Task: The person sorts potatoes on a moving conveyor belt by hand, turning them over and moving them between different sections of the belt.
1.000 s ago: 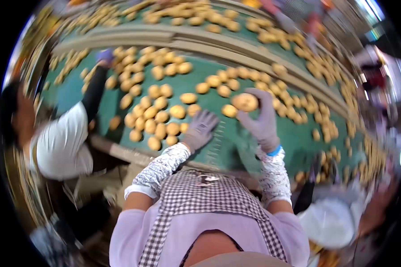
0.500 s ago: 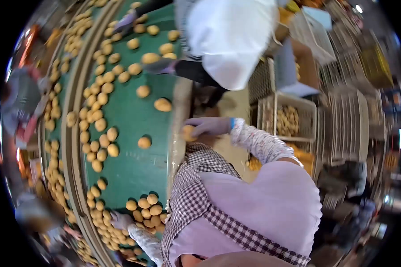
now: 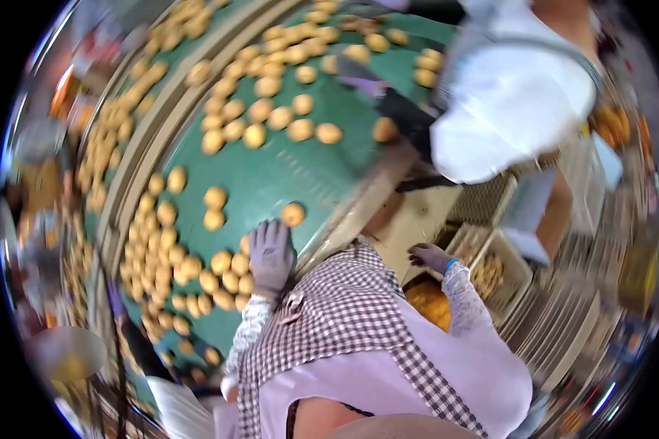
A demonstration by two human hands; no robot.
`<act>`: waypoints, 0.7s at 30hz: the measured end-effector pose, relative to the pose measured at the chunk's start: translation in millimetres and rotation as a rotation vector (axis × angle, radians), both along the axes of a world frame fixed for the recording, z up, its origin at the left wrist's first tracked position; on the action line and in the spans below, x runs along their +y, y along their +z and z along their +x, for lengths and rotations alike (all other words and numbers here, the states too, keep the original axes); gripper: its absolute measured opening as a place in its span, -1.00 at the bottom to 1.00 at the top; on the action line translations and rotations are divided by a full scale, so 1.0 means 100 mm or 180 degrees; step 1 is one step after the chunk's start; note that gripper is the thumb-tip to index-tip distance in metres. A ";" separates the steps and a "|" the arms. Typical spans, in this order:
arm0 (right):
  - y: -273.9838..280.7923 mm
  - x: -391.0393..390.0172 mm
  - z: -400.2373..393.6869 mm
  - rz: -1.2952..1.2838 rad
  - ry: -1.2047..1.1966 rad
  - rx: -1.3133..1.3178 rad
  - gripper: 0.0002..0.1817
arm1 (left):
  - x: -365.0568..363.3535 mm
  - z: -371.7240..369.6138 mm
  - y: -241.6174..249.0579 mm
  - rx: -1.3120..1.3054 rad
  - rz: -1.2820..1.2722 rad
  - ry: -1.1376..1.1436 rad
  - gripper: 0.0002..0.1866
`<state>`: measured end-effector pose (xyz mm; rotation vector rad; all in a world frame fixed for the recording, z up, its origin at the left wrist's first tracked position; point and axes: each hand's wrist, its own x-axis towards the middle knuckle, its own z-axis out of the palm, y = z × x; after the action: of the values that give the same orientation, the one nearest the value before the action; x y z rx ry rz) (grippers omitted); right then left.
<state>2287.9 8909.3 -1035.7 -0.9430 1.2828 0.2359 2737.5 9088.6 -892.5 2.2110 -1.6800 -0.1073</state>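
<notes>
My left hand (image 3: 271, 252), in a grey glove, lies flat with fingers spread on the green conveyor belt (image 3: 293, 175), right beside a cluster of yellow potatoes (image 3: 220, 274). A single potato (image 3: 293, 214) sits just past its fingertips. My right hand (image 3: 430, 256), also gloved with a blue cuff band, hangs off the belt's side over a wire crate of potatoes (image 3: 490, 274) on the floor. Its fingers are loosely apart and I see nothing in them.
A person in a white top (image 3: 512, 95) works at the belt beyond me, one dark sleeve (image 3: 403, 110) reaching over it. A second belt with potatoes (image 3: 124, 124) runs parallel at the left. Another person's sleeve (image 3: 135, 344) reaches in at lower left. Stacked crates (image 3: 600, 219) stand at right.
The view has swung. My right hand carried a potato off the belt edge and now hangs empty over the floor crate. My left hand has come back into full view on the belt.
</notes>
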 end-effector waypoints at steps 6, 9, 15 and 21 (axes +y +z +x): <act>1.93 -0.62 2.69 -0.0471 0.2199 -0.2095 -0.62 | 0.73 0.18 -0.31 -0.0847 0.0670 0.0910 -0.41; 1.95 -0.73 3.69 -0.1640 0.2262 -0.2080 -0.67 | 1.19 0.43 -0.47 -0.0926 0.0783 0.1388 -0.44; 1.63 -0.80 5.44 -0.2259 0.2119 -0.2275 -0.63 | 2.58 1.08 -0.62 -0.0594 0.0349 0.2452 -0.48; 1.39 -1.18 5.76 -0.4361 0.2363 -0.0924 -0.67 | 4.00 1.14 -0.51 -0.0949 0.1254 0.3784 -0.39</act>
<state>2863.5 8791.1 -896.8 -2.5068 0.6399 -0.2786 2851.9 9488.9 -944.0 3.2501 -0.1963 0.2261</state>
